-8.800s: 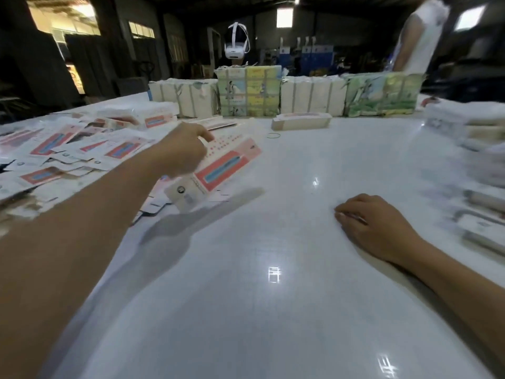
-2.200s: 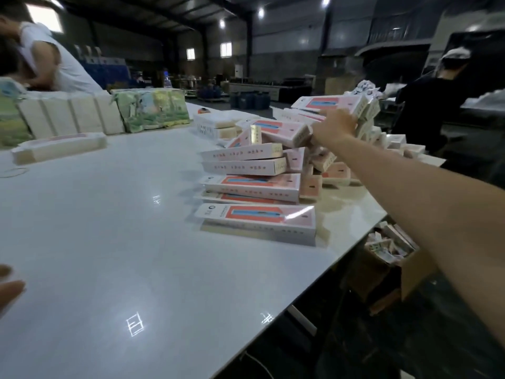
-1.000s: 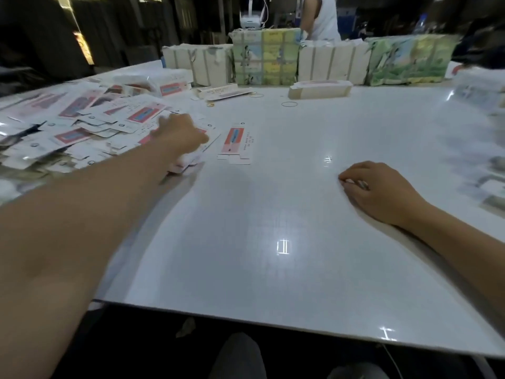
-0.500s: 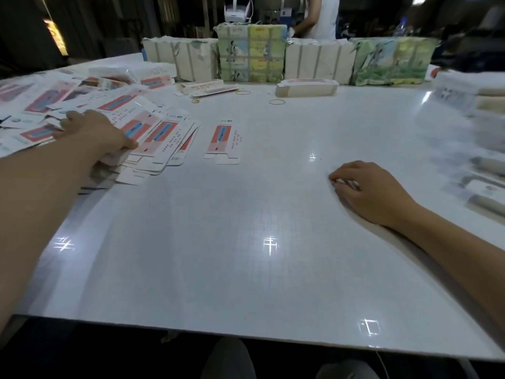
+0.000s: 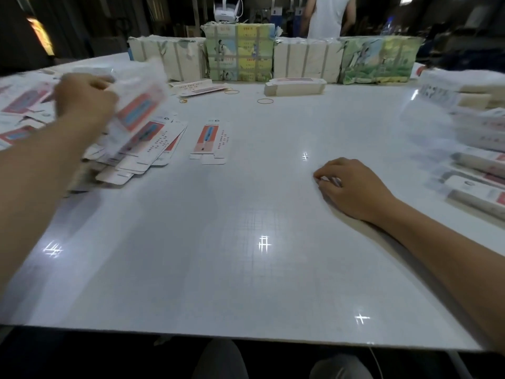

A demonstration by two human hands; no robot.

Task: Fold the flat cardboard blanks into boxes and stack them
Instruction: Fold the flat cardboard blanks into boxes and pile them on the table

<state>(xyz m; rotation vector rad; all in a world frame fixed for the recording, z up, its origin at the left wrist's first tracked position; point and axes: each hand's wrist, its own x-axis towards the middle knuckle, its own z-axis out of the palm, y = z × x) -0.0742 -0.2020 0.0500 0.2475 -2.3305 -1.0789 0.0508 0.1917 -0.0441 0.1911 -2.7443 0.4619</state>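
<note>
At the left of the bench [image 5: 246, 269] the left hand [image 5: 82, 101] grips a flat blank [image 5: 138, 110], lifted off the loose heap of blanks [image 5: 142, 151] and still unfolded. One single blank [image 5: 210, 140] lies apart near the middle. Finished boxes [image 5: 478, 170] sit piled at the right edge, so part of the work looks done — yet many blanks remain to fold. The right hand [image 5: 352, 187] rests on the bench, fingers curled under, holding nothing visible. Motion blur smears the held blank and the boxes — their number cannot be told, and the pile runs out of view.
</note>
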